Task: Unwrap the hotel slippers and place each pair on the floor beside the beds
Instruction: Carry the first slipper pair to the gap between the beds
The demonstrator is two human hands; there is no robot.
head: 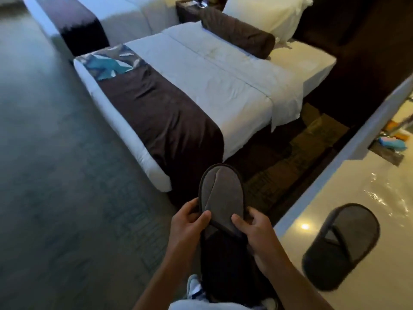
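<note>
Two hands held one grey fabric slipper with a dark trimmed edge [220, 198] out in front of the person, toe pointing away toward the beds and upper side showing. The left hand [190, 218] had its grip closed on the slipper's left edge, thumb lying on top near the mouth of the upper and fingers curled beneath. The right hand [257, 229] gripped the right edge likewise, thumb on top and fingers tucked under the sole. A second slipper of the same dark grey kind [339, 245] lay flat on the glossy pale desk [312, 220] to the right, apart from both hands, its toe pointing away. Clear crinkled plastic wrap [384, 193] lay on the desk beyond that slipper. Ahead stood the near white bed [212, 86], with a dark brown runner with a blue-patterned end [156, 113] across its foot, and a brown bolster cushion [237, 32] and a white pillow [266, 14] at its head. A second white bed [125, 16] with a like runner stood farther off, a dark nightstand [190, 10] between the two. Grey carpet [55, 175] covered the floor to the left.
</note>
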